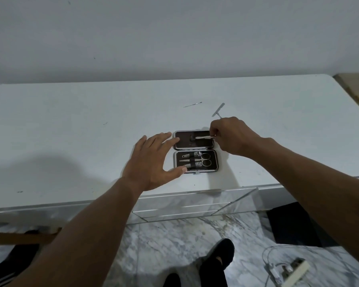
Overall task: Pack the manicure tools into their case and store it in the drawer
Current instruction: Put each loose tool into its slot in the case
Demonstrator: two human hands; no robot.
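A small dark manicure case (pixel 214 161) lies open near the front of the white table (pixel 71 131). Its near half holds scissors (pixel 203 159), clippers and a pointed tool under straps. My right hand (pixel 232 135) pinches a thin metal tool (pixel 204 137) and holds it over the case's far half (pixel 187 145). My left hand (pixel 153 160) rests spread against the case's left edge, thumb on the near corner and fingertips on the far half. Two loose tools lie farther back: a thin pick (pixel 192 104) and a flat metal file (pixel 218 110).
Mirrored drawer fronts (pixel 184 204) run below the table's front edge. A marble floor lies below, with my foot (pixel 216 259) and a white cable with a plug strip (pixel 288 270) at the lower right. A wall stands right behind the table.
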